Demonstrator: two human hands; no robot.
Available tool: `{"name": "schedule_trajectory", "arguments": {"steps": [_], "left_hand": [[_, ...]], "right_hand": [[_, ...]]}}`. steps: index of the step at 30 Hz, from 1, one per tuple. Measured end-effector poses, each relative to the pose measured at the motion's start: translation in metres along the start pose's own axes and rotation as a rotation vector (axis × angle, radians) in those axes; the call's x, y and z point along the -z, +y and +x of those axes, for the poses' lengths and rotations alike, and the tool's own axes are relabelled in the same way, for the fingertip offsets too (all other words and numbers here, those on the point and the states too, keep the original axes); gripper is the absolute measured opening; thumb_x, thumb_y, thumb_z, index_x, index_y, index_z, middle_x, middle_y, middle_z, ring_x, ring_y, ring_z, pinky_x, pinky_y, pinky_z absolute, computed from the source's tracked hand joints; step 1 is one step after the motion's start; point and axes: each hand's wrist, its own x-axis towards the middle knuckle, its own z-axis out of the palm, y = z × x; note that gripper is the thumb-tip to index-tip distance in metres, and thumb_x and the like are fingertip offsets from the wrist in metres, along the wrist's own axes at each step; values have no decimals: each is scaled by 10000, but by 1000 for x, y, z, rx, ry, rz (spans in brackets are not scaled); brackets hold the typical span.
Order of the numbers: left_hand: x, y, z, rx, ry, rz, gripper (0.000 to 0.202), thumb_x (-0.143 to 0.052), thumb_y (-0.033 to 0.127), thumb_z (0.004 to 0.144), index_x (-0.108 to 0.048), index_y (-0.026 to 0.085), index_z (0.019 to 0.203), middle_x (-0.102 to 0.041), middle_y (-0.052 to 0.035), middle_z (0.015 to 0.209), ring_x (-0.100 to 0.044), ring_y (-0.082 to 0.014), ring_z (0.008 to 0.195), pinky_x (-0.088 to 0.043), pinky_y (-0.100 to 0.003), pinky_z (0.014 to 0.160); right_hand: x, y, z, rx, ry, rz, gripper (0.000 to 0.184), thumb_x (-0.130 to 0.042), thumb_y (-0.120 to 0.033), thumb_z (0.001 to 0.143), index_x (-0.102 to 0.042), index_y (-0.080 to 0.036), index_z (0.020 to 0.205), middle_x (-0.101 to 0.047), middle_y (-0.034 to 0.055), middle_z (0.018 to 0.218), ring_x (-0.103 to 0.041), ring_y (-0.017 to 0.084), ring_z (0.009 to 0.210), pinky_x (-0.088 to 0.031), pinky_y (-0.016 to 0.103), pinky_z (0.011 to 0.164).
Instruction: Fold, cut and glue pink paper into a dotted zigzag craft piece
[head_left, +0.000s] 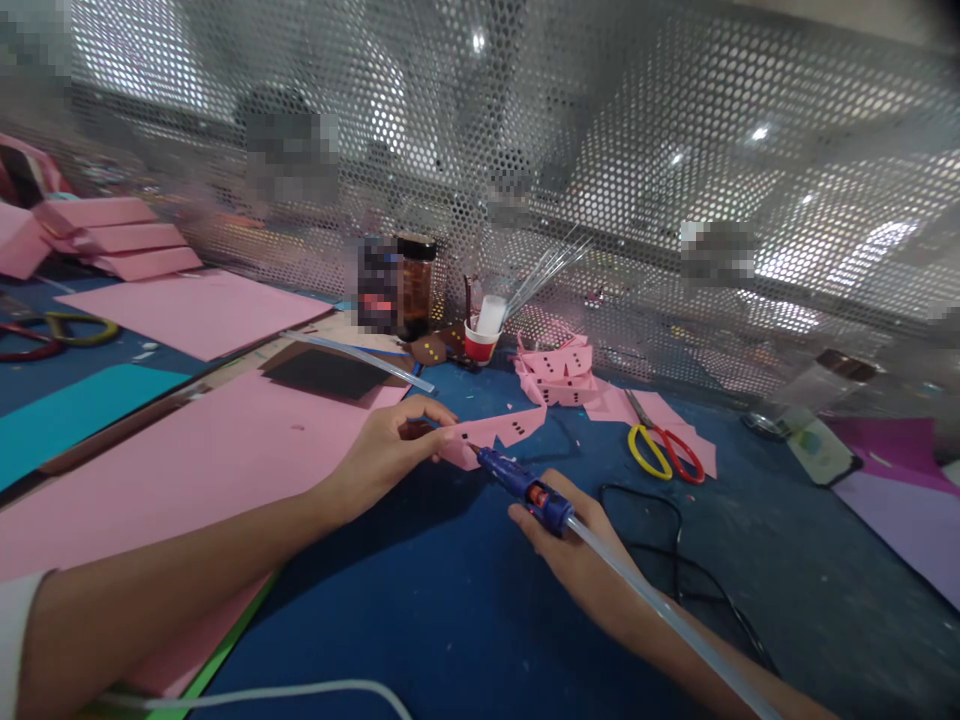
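Note:
My left hand [405, 440] pinches one end of a pink paper strip [510, 428] with a notch in its lower edge and small black squares on its face. In my right hand [585, 550] is a blue hot glue gun [517, 478], its nozzle at the strip close to my left fingertips. A long clear glue stick [652, 600] runs out of the gun's back end toward the lower right. Beyond the strip stand several similar pink paper pieces [559, 375] with black squares, stacked together.
Yellow-and-red-handled scissors [666, 452] lie on pink paper scraps to the right, near a black cord [679, 530]. A red-and-white cup [481, 342] holds clear sticks before a perforated metal screen [637, 180]. Large pink sheets [247, 470] cover the left side; a white cable [315, 688] crosses the front.

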Motion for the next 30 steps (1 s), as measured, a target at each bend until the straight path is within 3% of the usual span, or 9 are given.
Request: {"name": "schedule_trajectory", "arguments": {"steps": [9, 18, 24, 30], "left_hand": [[1, -2, 0, -17, 13, -21, 198, -689, 367, 842, -686, 169, 852, -670, -32, 917, -589, -149, 711, -487, -274, 651], [0, 1, 2, 37, 40, -59, 202, -717, 362, 801, -693, 168, 853, -670, -30, 910, -588, -154, 708, -469, -281, 655], [4, -2, 4, 85, 142, -96, 181, -743, 342, 783, -722, 170, 834, -667, -14, 826, -557, -128, 660, -441, -263, 644], [14, -10, 13, 153, 241, -298, 188, -780, 319, 764, -738, 162, 859, -646, -12, 783, -559, -115, 686, -439, -237, 646]], "right_hand": [[1, 10, 1, -24, -42, 50, 264, -623, -436, 908, -496, -225, 812, -428, -54, 680, -416, 109, 592, -373, 220, 537], [6, 5, 2, -21, -75, 62, 257, -630, -450, 907, -547, -216, 839, -490, -52, 695, -466, 108, 611, -413, 217, 578], [4, 10, 2, -66, -40, 60, 266, -641, -477, 881, -573, -221, 852, -542, -32, 733, -515, 124, 609, -452, 229, 561], [11, 6, 3, -117, -27, -17, 302, -647, -517, 866, -604, -218, 874, -588, -25, 729, -546, 127, 608, -474, 234, 587]]}}
